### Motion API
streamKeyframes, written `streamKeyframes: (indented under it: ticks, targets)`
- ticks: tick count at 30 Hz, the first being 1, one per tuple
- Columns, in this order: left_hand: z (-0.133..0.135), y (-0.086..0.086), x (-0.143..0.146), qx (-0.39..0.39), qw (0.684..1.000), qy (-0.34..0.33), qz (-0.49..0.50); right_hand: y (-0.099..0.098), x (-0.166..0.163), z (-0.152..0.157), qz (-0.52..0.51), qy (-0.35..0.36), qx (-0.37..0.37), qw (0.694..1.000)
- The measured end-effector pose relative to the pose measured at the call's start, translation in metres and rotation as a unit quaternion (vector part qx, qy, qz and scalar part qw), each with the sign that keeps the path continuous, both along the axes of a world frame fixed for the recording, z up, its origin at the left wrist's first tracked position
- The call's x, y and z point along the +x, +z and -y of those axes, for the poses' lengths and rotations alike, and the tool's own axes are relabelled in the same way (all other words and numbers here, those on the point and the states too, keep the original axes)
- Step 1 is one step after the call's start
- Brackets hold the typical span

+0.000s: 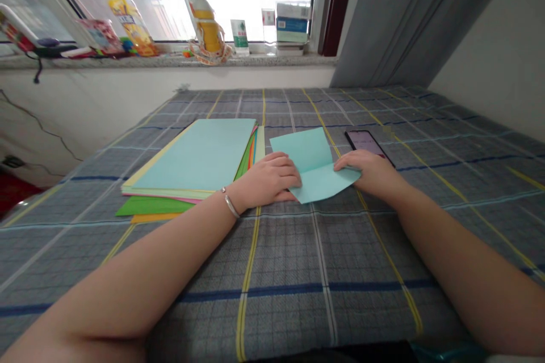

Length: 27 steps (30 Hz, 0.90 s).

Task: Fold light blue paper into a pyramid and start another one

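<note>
A light blue sheet of paper (326, 182) with a crease across its middle lies between my two hands, its far half tilted up a little. My left hand (275, 177) grips the sheet's left edge, fingers on top and thumb low near the cloth. At the right edge, my right hand (370, 173) pinches the paper between thumb and fingers; the fingers underneath are partly hidden. Left of my left hand rests a stack of coloured paper (200, 153), light blue on top, with green, yellow and orange edges showing. A bracelet circles my left wrist.
Just beyond my right hand lies a phone (366, 142) with its screen lit. A plaid cloth (289, 261) covers the surface. Along the windowsill (166, 60) stand a drink bottle (130, 20), a yellow cup (208, 31), a white tube (239, 37) and stacked boxes (292, 25).
</note>
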<state>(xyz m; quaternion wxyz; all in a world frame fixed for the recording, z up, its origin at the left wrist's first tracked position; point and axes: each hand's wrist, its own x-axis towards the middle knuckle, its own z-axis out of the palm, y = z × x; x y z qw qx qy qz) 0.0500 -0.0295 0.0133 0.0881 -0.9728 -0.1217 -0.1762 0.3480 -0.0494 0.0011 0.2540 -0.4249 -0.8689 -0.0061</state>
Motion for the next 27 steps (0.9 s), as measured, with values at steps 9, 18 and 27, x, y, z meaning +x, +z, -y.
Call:
streamKeyframes:
  ticks: [9,18,27]
  targets:
    - [0.002,0.002,0.000,-0.073,0.996,0.047,0.004,0.011,-0.013,0.012,0.164,0.013,-0.019,0.986]
    - [-0.010,-0.005,-0.001,-0.107,0.942,0.197,0.251,0.019,-0.027,0.026,0.218,-0.057,0.018,0.974]
    - [-0.006,0.001,0.006,-0.339,0.844,0.265,0.322,0.015,-0.045,0.030,0.175,0.035,-0.017,0.984]
